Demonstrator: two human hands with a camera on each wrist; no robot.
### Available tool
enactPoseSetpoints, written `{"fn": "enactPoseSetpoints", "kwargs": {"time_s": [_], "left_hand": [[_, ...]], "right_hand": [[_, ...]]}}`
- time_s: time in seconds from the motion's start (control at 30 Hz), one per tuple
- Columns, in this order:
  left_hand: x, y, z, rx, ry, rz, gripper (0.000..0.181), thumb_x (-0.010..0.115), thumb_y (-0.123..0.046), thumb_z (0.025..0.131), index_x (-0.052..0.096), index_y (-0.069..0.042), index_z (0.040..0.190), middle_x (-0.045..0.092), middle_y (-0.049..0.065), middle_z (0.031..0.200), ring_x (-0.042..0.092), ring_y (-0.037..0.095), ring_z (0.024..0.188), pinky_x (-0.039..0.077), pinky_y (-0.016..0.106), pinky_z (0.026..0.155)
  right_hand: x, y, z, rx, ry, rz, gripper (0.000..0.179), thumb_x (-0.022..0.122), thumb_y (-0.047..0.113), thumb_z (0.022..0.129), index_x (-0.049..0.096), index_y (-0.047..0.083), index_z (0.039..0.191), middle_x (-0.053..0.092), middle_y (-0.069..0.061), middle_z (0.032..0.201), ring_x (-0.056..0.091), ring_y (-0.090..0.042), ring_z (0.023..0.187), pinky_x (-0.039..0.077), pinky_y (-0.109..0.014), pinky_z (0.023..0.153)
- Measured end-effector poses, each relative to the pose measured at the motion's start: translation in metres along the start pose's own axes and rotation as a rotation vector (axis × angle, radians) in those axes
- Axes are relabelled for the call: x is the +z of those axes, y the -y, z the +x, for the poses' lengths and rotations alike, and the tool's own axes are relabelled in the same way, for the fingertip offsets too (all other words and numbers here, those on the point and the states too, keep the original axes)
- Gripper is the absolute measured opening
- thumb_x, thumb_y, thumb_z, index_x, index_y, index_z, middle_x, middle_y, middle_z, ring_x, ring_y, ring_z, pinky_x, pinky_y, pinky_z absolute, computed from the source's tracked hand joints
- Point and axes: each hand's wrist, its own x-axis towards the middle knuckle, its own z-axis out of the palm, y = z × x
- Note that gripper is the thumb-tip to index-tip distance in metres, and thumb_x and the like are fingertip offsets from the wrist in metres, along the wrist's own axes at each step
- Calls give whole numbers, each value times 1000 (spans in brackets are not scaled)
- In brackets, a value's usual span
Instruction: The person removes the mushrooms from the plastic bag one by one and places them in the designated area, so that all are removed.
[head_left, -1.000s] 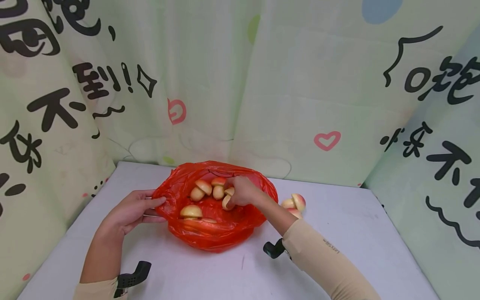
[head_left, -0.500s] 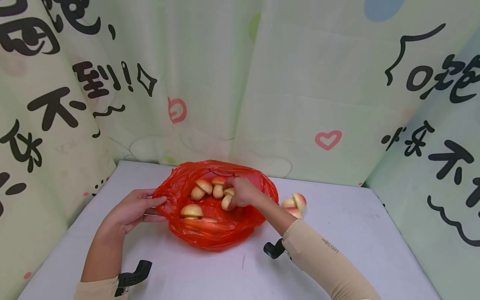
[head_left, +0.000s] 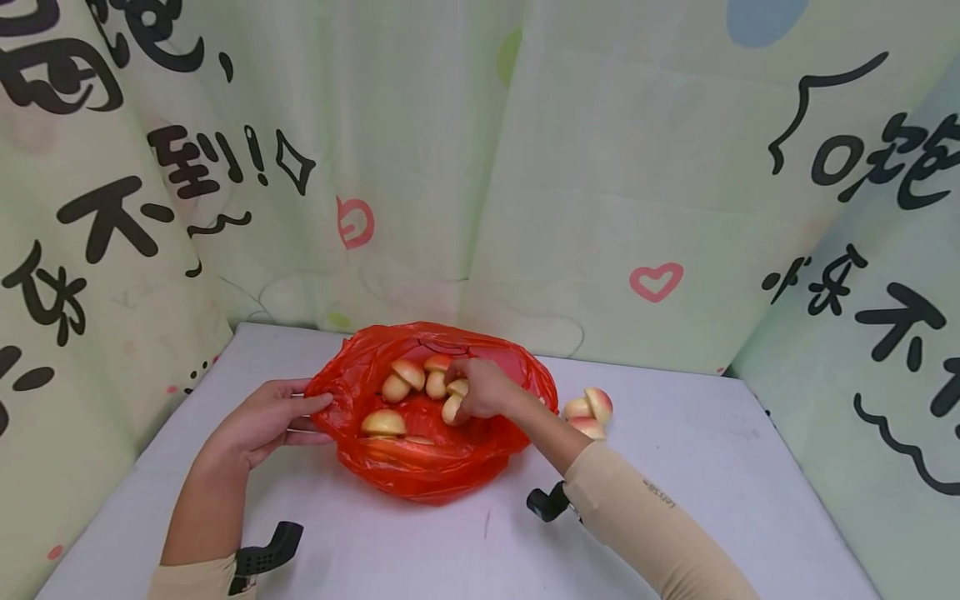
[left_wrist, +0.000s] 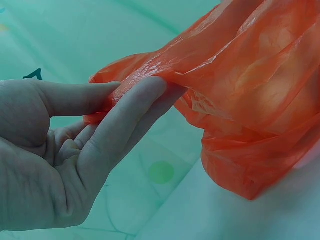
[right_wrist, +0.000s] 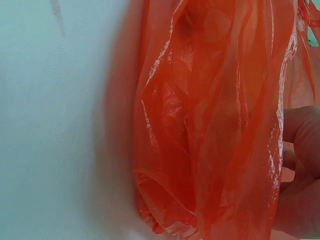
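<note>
A red plastic bag (head_left: 427,479) sits on the table with its mouth spread wide. At its left rim, my left hand (head_left: 273,421) pinches the plastic between thumb and fingers; the left wrist view shows the film gathered under the fingertips (left_wrist: 152,90). My right hand (head_left: 486,390) reaches inside the bag and grips a toy-like mushroom (head_left: 452,409), pale with a rounded cap. Near it lie two red-capped mushrooms, one upright mushroom (head_left: 437,379) and one tilted mushroom (head_left: 401,381). A yellowish mushroom (head_left: 384,422) lies nearer the front. In the right wrist view, the bag wall hides most of my right hand (right_wrist: 302,170).
Right of the bag, more mushrooms (head_left: 592,406) lie on the white table (head_left: 675,467), partly behind my right forearm. A printed curtain (head_left: 570,208) closes off the back and both sides.
My right hand has shifted slightly down and left inside the bag along with the mushroom. My left hand keeps its place on the rim.
</note>
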Motion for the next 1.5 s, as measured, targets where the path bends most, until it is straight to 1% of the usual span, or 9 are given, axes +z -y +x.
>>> {"fn": "enactPoseSetpoints", "kwargs": {"time_s": [0.13, 0.23, 0.5, 0.73, 0.93, 1.07, 1.3, 1.5], "left_hand": [[0, 0, 0, 3, 4, 2, 62, 66, -25, 104, 43, 8, 151, 74, 8, 115, 79, 25, 96, 65, 38, 82], [0, 0, -1, 0, 6, 3, 62, 66, -25, 104, 43, 8, 151, 74, 8, 114, 79, 24, 96, 65, 37, 82], [-1, 1, -1, -4, 6, 6, 63, 66, -26, 104, 42, 7, 152, 74, 8, 115, 78, 24, 96, 65, 37, 82], [-1, 1, -1, -6, 8, -1, 63, 66, -26, 104, 42, 7, 152, 74, 7, 115, 79, 24, 96, 65, 37, 82], [-1, 0, -2, -3, 11, -1, 63, 66, -25, 104, 42, 8, 151, 75, 7, 114, 79, 24, 95, 65, 37, 82], [-1, -1, -2, -2, 10, -4, 63, 66, -25, 104, 42, 8, 151, 75, 7, 113, 79, 24, 95, 65, 37, 82], [-1, -2, -2, 4, 12, -2, 63, 66, -25, 104, 42, 8, 152, 75, 7, 113, 79, 24, 95, 65, 37, 82], [0, -2, -2, 8, 14, 5, 63, 66, -25, 104, 42, 9, 151, 75, 7, 113, 79, 24, 95, 65, 38, 83]], "right_hand": [[1, -2, 0, -15, -14, -4, 44, 89, 7, 78, 70, 14, 117, 68, -5, 113, 55, -23, 101, 57, -31, 82], [1, -3, 0, -22, -20, -7, 41, 86, 6, 80, 70, 14, 116, 68, -5, 112, 55, -22, 101, 57, -29, 81], [0, -6, -3, -43, -25, 13, 39, 87, 10, 82, 71, 15, 117, 69, -6, 116, 56, -23, 104, 60, -34, 87], [-3, -8, -5, -55, -25, 35, 39, 86, 6, 82, 71, 13, 118, 69, -7, 115, 56, -24, 102, 59, -32, 84], [-8, -9, -8, -69, -16, 78, 40, 85, 3, 81, 71, 13, 117, 68, -7, 116, 57, -23, 102, 60, -31, 82], [-11, -11, -12, -82, -20, 105, 40, 87, 5, 81, 71, 14, 116, 68, -6, 117, 58, -23, 105, 62, -32, 83], [-17, -13, -20, -109, -53, 110, 40, 88, 9, 80, 72, 15, 117, 69, -4, 119, 59, -23, 109, 62, -35, 87], [-23, -12, -29, -115, -67, 131, 40, 87, 7, 80, 73, 17, 116, 69, -2, 117, 60, -22, 109, 62, -35, 89]]}}
